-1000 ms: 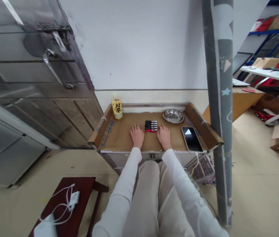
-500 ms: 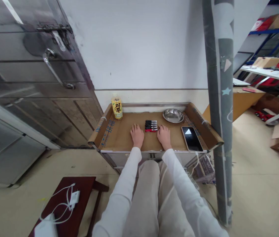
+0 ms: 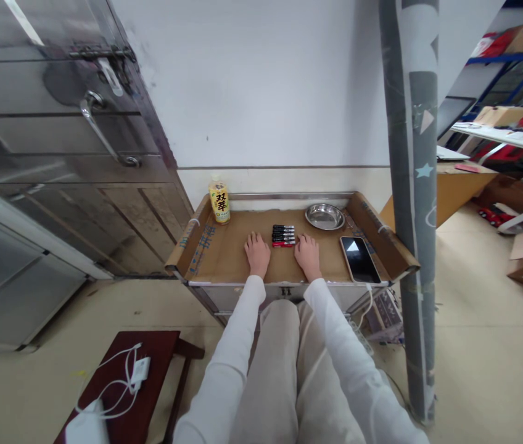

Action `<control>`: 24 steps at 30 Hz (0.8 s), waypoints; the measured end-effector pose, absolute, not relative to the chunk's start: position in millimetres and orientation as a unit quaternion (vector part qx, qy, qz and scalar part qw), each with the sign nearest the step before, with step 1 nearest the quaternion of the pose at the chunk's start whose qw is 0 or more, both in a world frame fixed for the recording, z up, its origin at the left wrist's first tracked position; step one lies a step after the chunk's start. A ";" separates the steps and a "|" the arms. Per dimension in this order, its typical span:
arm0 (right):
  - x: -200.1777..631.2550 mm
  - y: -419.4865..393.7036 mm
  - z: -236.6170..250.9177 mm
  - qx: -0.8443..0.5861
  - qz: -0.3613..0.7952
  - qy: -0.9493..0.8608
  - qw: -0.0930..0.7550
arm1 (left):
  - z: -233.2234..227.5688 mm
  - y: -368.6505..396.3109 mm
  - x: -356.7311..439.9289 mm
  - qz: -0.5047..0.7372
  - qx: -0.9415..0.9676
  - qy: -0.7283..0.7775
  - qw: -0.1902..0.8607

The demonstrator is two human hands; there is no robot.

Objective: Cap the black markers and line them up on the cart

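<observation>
Four or five marker pens [image 3: 284, 235] lie in a neat stack on the brown paper of a small table [image 3: 224, 259], side by side — black-bodied, with a red one nearest the person. Neither hand holds them. The left hand [image 3: 257, 253] rests palm down and flat, fingers loosely spread, just to the left of the stack; the right hand [image 3: 307, 254] lies the same way just to its right, its fingertips close beside the ends of the pens, though whether they touch cannot be told. Both hands are empty.

Beyond the right hand, toward the wall, sits a shallow metal bowl [image 3: 325, 216]. Further out to the right of that hand lies a phone [image 3: 359, 259], screen up, at the table's front edge. Well off to the left of the left hand, in the far corner, a bottle [image 3: 219, 201] with a yellow label stands upright. Lower left, apart from the table, a dark red stool [image 3: 150, 345] carries a white charger and cable [image 3: 137, 370].
</observation>
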State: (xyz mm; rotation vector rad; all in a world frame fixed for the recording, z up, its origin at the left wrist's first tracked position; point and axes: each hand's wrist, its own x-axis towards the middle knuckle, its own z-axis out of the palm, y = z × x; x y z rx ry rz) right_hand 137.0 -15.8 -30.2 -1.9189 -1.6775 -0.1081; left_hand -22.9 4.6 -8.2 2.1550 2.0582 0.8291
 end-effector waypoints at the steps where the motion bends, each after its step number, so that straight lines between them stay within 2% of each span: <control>1: 136.7 -15.8 -30.0 -0.720 -0.040 -0.629 0.290 | -8.1 4.5 -22.9 0.268 0.696 0.666 0.025; 9: 135.7 -18.9 -21.5 -0.699 -0.056 -0.630 0.333 | -5.3 2.9 -21.4 0.301 0.676 0.672 0.010; 17: 135.0 -22.1 -14.4 -0.644 -0.039 -0.700 0.306 | 0.4 -2.6 -20.9 0.255 0.794 0.552 0.014; 24: 135.8 -20.3 -16.1 -0.621 -0.018 -0.722 0.306 | -0.8 -2.8 -20.6 0.271 0.807 0.524 0.016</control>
